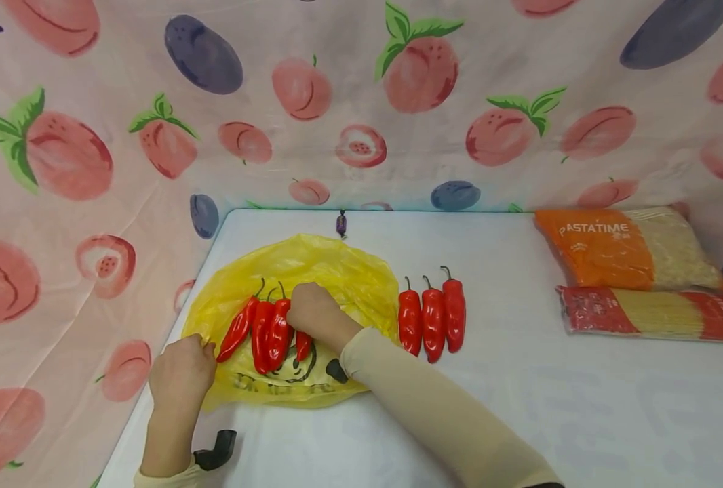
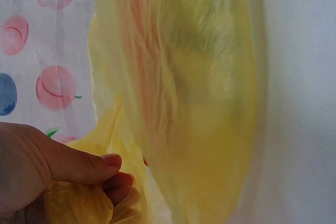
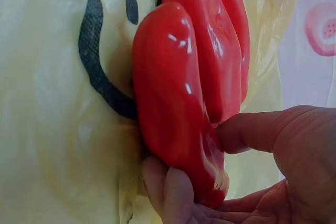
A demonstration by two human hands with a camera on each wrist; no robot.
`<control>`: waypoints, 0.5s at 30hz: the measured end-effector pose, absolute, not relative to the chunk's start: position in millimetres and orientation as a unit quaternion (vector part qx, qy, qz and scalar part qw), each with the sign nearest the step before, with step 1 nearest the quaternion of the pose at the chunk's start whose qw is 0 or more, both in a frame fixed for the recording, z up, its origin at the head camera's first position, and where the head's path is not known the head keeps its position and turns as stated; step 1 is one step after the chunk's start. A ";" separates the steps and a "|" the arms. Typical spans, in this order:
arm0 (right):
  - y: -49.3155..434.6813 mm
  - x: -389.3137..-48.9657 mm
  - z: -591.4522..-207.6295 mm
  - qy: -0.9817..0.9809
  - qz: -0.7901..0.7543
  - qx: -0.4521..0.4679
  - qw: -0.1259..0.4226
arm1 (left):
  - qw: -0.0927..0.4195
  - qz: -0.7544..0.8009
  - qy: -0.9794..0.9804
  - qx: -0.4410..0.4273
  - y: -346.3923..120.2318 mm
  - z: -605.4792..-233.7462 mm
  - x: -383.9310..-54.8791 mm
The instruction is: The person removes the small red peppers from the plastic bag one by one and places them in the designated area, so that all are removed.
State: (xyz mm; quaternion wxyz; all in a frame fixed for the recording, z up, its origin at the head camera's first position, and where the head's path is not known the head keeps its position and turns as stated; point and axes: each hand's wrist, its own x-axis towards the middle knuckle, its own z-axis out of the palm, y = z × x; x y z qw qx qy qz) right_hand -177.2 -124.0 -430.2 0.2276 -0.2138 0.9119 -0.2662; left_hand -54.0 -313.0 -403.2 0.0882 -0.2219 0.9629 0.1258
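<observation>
A yellow plastic bag [image 1: 331, 257] lies spread on the white table, with several red peppers [image 1: 264, 332] side by side on it. My left hand [image 1: 181, 373] pinches the bag's left edge between thumb and fingers; the gathered film [image 2: 79, 203] shows in the left wrist view. At the right end of the row, my right hand [image 1: 319, 315] holds a red pepper [image 3: 168, 77] by its upper end, thumb on one side and fingers on the other. In the head view that hand hides most of this pepper. Its neighbours lie close against it.
Three more red peppers [image 1: 433, 322] lie in a row right of the bag. An orange pasta bag [image 1: 606, 247] and a red noodle packet [image 1: 654, 315] lie at the far right. A small purple wrapped candy [image 1: 341, 224] sits at the back edge. Fruit-patterned cloth hangs behind and left.
</observation>
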 end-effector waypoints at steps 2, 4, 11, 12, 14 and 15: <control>-123.1 -178.1 -430.3 0.913 -0.264 -0.211 0.228 | 0.087 0.126 0.963 -0.220 -312.9 -403.4 -53.9; -122.0 -178.9 -430.2 0.914 -0.263 -0.207 0.229 | 0.086 0.125 0.964 -0.218 -312.5 -403.4 -53.5; -118.7 -179.9 -425.6 0.912 -0.272 -0.200 0.232 | 0.084 0.124 0.965 -0.214 -312.4 -404.0 -53.1; -118.1 -179.8 -424.4 0.912 -0.274 -0.198 0.233 | 0.084 0.124 0.965 -0.214 -312.7 -404.2 -53.1; -116.7 -179.9 -421.8 0.911 -0.276 -0.196 0.236 | 0.086 0.123 0.966 -0.213 -313.0 -404.4 -53.3; -115.9 -180.0 -420.2 0.910 -0.277 -0.195 0.238 | 0.086 0.121 0.966 -0.212 -313.2 -404.6 -53.3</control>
